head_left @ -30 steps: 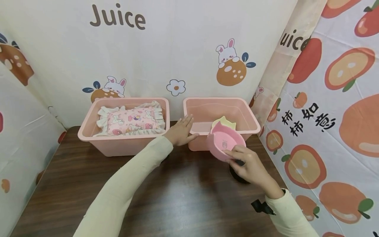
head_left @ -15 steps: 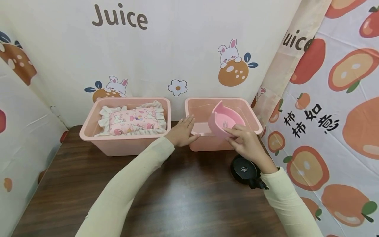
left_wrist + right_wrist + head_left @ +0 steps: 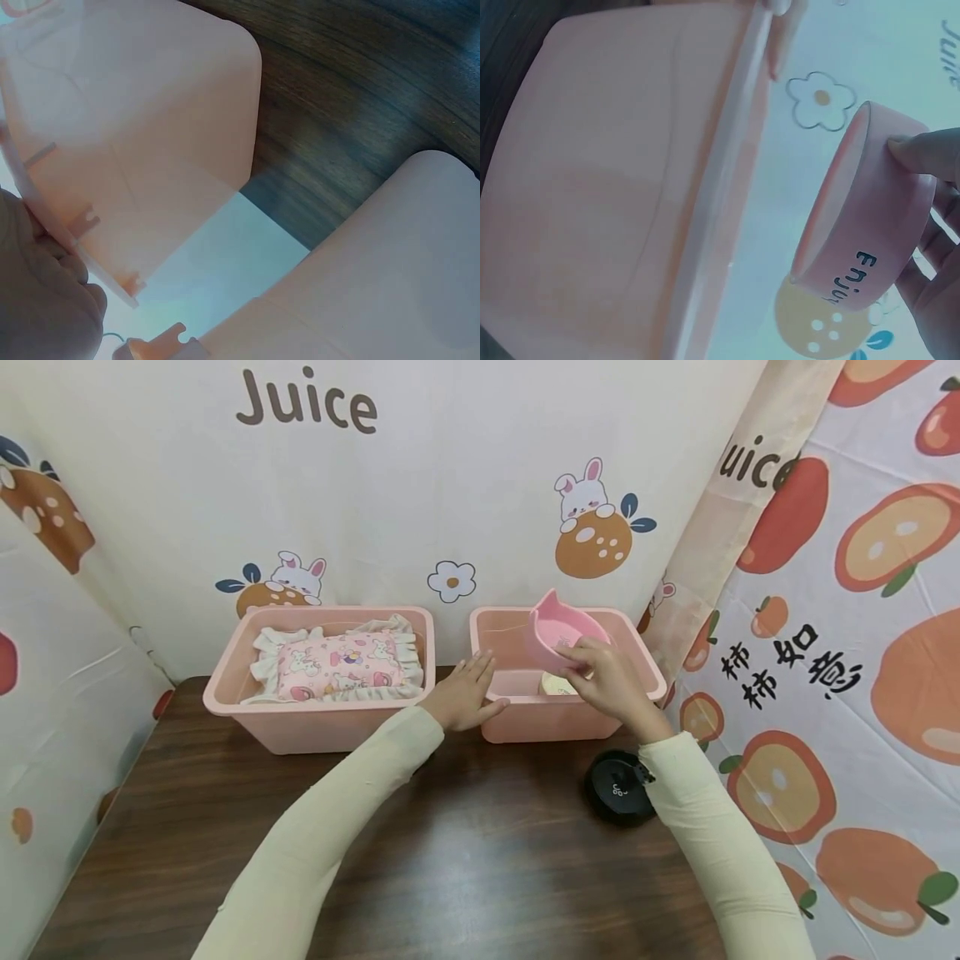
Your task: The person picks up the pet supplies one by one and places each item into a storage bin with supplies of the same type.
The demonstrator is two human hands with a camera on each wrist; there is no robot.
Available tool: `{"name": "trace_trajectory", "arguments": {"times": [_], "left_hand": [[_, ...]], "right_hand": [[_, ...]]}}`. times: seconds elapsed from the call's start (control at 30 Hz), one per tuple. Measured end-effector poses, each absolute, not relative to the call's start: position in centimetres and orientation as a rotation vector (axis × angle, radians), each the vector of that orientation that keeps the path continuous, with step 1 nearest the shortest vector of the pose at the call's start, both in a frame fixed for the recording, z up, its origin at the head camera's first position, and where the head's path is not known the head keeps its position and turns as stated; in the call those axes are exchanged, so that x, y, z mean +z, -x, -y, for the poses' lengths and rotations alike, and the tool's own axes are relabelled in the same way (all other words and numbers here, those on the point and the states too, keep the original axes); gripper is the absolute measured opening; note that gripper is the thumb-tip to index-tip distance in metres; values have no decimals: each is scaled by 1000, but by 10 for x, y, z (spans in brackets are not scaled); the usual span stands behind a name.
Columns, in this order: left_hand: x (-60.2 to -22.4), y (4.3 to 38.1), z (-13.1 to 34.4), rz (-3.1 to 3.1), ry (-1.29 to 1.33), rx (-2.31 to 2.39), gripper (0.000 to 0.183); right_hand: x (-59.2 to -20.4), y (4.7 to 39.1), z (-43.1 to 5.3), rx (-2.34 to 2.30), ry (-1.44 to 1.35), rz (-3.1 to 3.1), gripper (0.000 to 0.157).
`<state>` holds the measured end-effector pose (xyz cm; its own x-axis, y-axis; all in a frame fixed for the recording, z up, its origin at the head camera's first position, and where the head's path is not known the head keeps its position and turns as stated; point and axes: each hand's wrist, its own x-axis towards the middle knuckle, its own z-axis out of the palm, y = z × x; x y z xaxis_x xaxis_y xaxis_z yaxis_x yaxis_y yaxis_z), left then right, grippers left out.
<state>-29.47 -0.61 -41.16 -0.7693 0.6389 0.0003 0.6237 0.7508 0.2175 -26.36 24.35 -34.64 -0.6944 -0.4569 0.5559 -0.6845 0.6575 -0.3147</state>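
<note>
Pink bowl is up in the air above the right tub, tipped, not set down. Right hand pinches it at the near edge, thumb on the outer wall. Left hand isn't gripping anything that I can make out from here: fingers out, resting at the right tub's left end.

Progress, my read: partway. A yellow piece is already inside the right tub. The pink bowl isn't in yet; releasing it looks like the step left over. Black round dish sits on the counter in front of the right tub, outside it; probably also pending, can't be sure. Left of the right tub, well apart, the other tub holds a frilled pillow and looks finished with.

Hard to see: the yellow piece is mostly covered by the right hand, so its shape is unclear. The right tub's front wall hides part of its floor. The black dish is partly under the right cuff. Something dark peeks out below the left forearm, too little to name. Left wrist view shows no tub contents; right wrist view cuts off the right hand at the edge.
</note>
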Motion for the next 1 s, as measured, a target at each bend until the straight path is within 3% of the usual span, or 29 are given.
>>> {"name": "trace_trajectory", "arguments": {"times": [0.37,0.6,0.77,1.0], "left_hand": [[-411,293,6,-2873,-1027,284,80],[-411,293,6,-2873,-1017,284,80],[-412,294,5,-2868,-1011,276,80],[-413,296,5,-2873,-1002,306,80]], "right_hand": [[-359,307,-234,367,-741,2690,29],[-372,328,-222,584,-701,2897,29],[-387,343,-214,682,-764,2934,14],[-405,353,-203,637,-728,2961,20]]}}
